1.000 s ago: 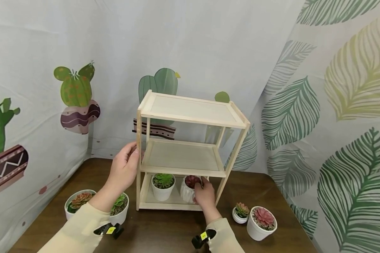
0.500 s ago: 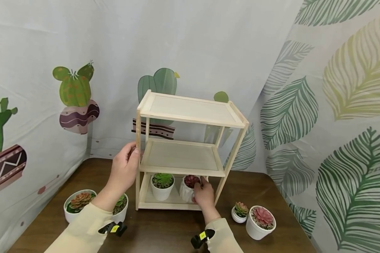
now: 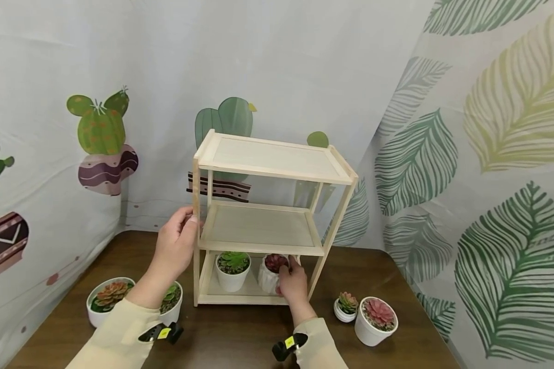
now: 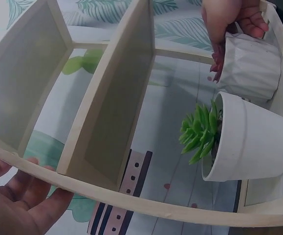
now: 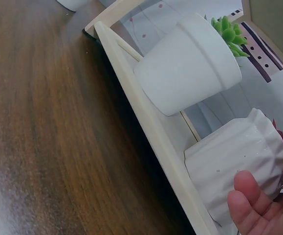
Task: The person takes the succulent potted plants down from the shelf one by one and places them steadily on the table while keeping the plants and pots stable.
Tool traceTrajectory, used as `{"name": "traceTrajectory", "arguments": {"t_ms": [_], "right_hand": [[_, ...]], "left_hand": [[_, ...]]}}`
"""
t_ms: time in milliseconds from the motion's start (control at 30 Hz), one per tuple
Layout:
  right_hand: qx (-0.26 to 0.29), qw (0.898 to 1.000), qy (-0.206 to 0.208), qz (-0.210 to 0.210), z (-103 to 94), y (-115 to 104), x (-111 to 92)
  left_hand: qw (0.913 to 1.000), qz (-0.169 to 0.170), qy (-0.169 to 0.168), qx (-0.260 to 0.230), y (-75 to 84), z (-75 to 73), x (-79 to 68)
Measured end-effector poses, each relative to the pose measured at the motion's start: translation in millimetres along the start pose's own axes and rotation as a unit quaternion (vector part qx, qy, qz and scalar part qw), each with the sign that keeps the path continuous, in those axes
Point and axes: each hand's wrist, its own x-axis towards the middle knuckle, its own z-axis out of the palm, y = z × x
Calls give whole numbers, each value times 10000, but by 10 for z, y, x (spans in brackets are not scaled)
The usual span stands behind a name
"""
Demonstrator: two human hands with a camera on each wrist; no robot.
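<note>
Gripping rack (image 3: pixel 260 228) with left hand (image 3: pixel 175 246), crinkled pot (image 3: pixel 268 281) with right hand (image 3: pixel 294 287); seemingly partway, with pot and green plant (image 3: pixel 233 260) on bottom shelf (image 3: pixel 244 300), four pots (image 3: pixel 371 331) left on table (image 3: pixel 226 335).

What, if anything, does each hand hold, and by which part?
The left hand holds the wooden rack by its left front post; the right hand, the ridged white pot by its right side.

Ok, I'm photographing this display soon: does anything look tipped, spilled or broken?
Nothing stands out: the smooth white pot and the ridged pot look upright on the bottom shelf, and no spill or breakage shows in these views.
</note>
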Motion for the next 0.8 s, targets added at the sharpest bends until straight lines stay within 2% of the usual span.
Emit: {"name": "traceTrajectory", "arguments": {"t_ms": [167,800], "right_hand": [[1,10000,50,-48,14,7,17],[-101,9998,26,-157,24,16,24]], "left_hand": [[10000,-62,-58,-44,11,-8,-1],[9998,-82,83,-184,-39,28,0]]}}
